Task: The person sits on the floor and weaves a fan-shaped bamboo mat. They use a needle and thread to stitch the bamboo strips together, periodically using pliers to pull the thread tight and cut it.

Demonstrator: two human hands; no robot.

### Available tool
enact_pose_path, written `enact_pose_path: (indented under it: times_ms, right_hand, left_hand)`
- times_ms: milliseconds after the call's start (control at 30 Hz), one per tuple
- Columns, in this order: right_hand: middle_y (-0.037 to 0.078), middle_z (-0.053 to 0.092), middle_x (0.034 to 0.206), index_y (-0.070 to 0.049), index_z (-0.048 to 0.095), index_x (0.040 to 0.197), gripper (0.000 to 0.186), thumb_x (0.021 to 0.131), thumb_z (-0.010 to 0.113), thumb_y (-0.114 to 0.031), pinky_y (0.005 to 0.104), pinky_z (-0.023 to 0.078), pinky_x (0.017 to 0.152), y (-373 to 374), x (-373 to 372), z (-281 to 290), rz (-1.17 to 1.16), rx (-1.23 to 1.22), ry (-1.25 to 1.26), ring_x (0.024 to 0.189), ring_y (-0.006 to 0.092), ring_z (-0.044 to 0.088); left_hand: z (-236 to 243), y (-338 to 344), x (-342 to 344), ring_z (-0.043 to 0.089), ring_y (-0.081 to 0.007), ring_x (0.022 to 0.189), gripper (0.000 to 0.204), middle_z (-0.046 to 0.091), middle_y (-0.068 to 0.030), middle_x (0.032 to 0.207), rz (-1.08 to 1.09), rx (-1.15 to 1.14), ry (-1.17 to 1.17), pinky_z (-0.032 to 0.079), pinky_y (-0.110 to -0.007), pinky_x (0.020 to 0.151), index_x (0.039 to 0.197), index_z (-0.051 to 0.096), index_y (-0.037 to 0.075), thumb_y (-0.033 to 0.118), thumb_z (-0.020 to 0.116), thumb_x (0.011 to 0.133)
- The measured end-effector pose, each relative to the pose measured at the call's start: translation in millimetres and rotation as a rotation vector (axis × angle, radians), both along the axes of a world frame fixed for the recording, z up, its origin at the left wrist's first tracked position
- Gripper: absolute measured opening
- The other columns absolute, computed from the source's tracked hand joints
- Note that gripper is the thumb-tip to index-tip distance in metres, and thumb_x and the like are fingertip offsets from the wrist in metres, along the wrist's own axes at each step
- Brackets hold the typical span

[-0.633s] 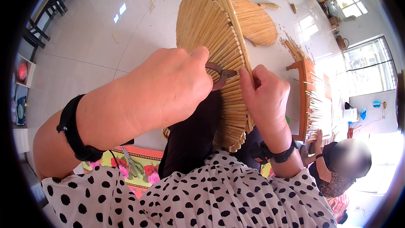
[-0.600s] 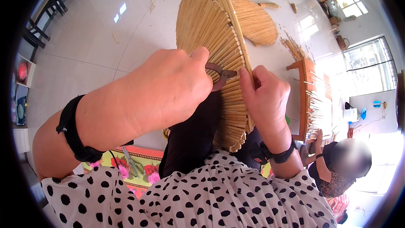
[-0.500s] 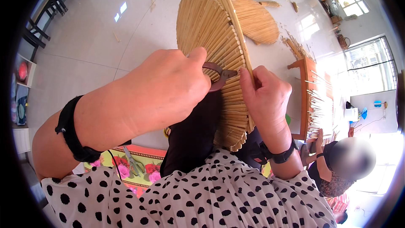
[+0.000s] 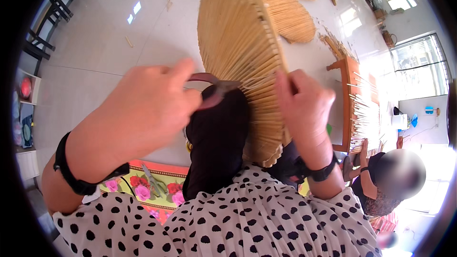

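My left hand (image 4: 147, 100) is closed on a pair of dark reddish pincers (image 4: 220, 87). Their jaws meet at a thin pale strand (image 4: 259, 82), which runs taut toward the rim of a fan-shaped piece of straw-coloured stalks (image 4: 228, 28). This piece stands tilted on edge against my dark trousers, its stalks spreading out to a thick bound rim. My right hand (image 4: 307, 100) grips that rim, thumb on the near side; the fingers behind it are partly hidden. Motion blurs my left hand and the pincers a little.
A similar stalk piece (image 4: 288, 16) lies on the tiled floor beyond, near scattered stalk scraps (image 4: 333, 43). At right, thin sticks cover a wooden table (image 4: 348, 104), with another person (image 4: 373, 188) beside it. Scissors (image 4: 153, 181) lie on a floral cloth (image 4: 166, 203). Dark stools (image 4: 52, 14) stand far left.
My left hand and the pincers have moved left, away from the rim, drawing out the pale strand. The stalk piece has tilted so more of its face shows; my right hand stays at its rim.
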State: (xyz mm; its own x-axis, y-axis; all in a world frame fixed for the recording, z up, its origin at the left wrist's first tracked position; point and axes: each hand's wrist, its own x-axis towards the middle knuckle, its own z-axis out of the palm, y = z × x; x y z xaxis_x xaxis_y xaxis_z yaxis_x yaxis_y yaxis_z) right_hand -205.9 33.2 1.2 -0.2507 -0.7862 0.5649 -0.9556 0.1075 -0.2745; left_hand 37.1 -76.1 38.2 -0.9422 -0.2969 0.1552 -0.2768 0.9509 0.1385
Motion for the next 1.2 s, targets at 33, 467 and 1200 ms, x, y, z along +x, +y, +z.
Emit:
enact_pose_path:
  times_ms: [33, 467, 1200]
  right_hand:
    - [0.012, 0.052, 0.055, -0.004, 0.052, 0.063, 0.034, 0.084, 0.074, -0.019, 0.0387, 0.041, 0.045, 1, -10, -1, -0.045, 0.009, -0.004, 0.046, 0.0319, 0.051]
    - [0.014, 0.051, 0.054, -0.002, 0.051, 0.062, 0.036, 0.086, 0.072, -0.019, 0.0377, 0.041, 0.045, 1, -14, 1, -0.032, 0.007, -0.092, 0.046, 0.0322, 0.049]
    - [0.011, 0.056, 0.060, -0.005, 0.052, 0.065, 0.033, 0.087, 0.069, -0.024, 0.0416, 0.045, 0.046, -3, 9, 2, 0.013, 0.042, -0.094, 0.050, 0.0345, 0.055]
  left_hand:
    - [0, -3, 8, 0.059, -0.0276, 0.068, 0.013, 0.049, -0.0130, 0.090, 0.030, -0.015, -0.041, 0.048, -0.039, 0.056, 0.071, 0.056, 0.002, 0.005, 0.068, 0.067]
    - [-2, -1, 15, 0.057, -0.0299, 0.068, 0.010, 0.054, -0.0126, 0.090, 0.195, 0.232, 0.055, 0.045, -0.041, 0.059, 0.070, 0.057, -0.001, 0.005, 0.064, 0.072]
    - [58, -6, -44, 0.056, -0.0261, 0.071, 0.008, 0.055, -0.0119, 0.075, 0.080, -0.052, -0.362, 0.042, -0.039, 0.072, 0.071, 0.068, 0.006, 0.011, 0.061, 0.073]
